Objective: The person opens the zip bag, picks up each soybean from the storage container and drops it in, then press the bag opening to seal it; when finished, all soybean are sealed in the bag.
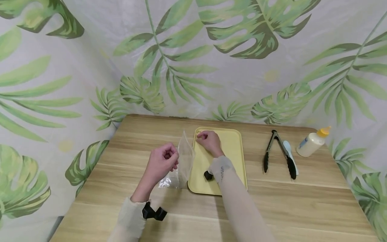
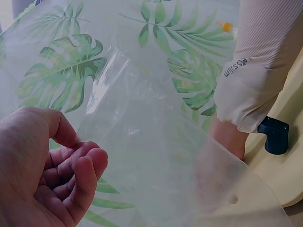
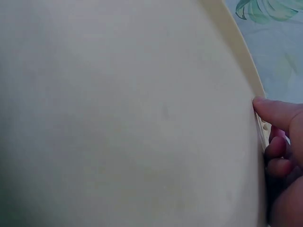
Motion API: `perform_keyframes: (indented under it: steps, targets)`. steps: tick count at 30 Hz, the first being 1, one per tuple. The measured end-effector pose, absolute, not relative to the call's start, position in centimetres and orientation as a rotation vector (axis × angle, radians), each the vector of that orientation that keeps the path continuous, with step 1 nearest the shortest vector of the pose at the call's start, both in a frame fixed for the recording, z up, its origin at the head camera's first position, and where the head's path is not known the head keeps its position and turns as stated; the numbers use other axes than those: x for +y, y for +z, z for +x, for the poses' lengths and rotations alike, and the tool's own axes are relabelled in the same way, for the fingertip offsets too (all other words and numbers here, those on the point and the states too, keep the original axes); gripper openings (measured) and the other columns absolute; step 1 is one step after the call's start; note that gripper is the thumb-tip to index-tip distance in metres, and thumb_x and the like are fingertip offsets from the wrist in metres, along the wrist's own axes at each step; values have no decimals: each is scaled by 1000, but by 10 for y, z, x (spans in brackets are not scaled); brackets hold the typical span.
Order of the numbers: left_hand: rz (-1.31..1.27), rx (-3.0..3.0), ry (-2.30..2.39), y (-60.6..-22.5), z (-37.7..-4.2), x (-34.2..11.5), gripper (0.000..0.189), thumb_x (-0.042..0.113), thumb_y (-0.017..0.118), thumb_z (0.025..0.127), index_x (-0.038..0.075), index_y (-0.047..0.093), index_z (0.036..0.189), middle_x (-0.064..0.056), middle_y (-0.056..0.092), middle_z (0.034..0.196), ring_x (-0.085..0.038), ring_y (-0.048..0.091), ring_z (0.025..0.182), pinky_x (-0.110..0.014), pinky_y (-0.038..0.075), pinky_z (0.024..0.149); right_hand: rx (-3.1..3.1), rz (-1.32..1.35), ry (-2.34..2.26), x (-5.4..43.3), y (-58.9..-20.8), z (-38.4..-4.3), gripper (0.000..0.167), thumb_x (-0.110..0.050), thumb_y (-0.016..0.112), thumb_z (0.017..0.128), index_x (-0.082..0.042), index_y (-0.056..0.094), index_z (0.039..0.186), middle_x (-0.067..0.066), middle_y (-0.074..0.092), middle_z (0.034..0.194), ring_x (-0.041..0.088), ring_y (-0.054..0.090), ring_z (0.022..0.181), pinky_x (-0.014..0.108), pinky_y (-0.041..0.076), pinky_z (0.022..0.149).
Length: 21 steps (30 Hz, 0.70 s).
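My left hand pinches the edge of a clear plastic bag, its fingers curled. Seen in the left wrist view, the bag spreads out from the fingertips and partly covers the other arm. My right hand is at the far left corner of a yellow tray, fingers bent. Tiny yellowish pieces lie in that corner. The right wrist view shows the thumb and fingers right at the tray's rim, with a small pale piece beside them; I cannot tell if they grip it.
Right of the tray lie black-tipped tongs and a light blue spoon. A white bottle with a yellow nozzle stands at the far right. Behind the wooden table hangs a leaf-patterned sheet.
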<state>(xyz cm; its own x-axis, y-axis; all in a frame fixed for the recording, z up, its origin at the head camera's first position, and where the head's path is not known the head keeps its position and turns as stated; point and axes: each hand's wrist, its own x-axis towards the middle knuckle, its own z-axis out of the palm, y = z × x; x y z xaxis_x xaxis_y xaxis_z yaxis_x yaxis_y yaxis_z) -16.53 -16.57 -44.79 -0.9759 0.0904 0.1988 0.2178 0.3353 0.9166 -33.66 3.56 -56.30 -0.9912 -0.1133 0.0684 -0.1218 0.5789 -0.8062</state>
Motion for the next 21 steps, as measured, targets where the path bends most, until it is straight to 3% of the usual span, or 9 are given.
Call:
perform_keyframes:
  steps: [4,11,18,21]
  targets:
    - [-290,-2470,-1728,-446,-165,-166,16,1,55,93,6,62,80,-16,64,65,-26,65,51,-33,57,43,-2793,187,1376,32,-563,-337,9,-19,84,85,-16,83,93,-4,66,75,9,55,69,25,43,65]
    - [-306,-2460,-1740,-445,-164,-166,16,0,55,92,6,61,79,-14,64,64,-33,65,52,-33,57,43,-2800,155,1363,32,-562,-336,6,-21,84,86,-16,83,89,-2,72,79,10,60,71,25,47,66]
    - [-307,-2452,-1744,-446,-164,-165,15,0,55,92,7,61,79,-17,65,65,-26,65,50,-34,57,42,-2811,185,1362,35,-564,-338,7,-22,82,88,-14,81,89,-1,71,79,10,60,72,25,47,68]
    - [-302,-2452,-1747,-447,-164,-165,15,0,55,92,7,61,79,-17,64,64,-35,66,52,-33,57,42,-2808,202,1398,37,-563,-338,7,-20,81,89,-13,81,89,-1,69,78,10,58,70,24,47,68]
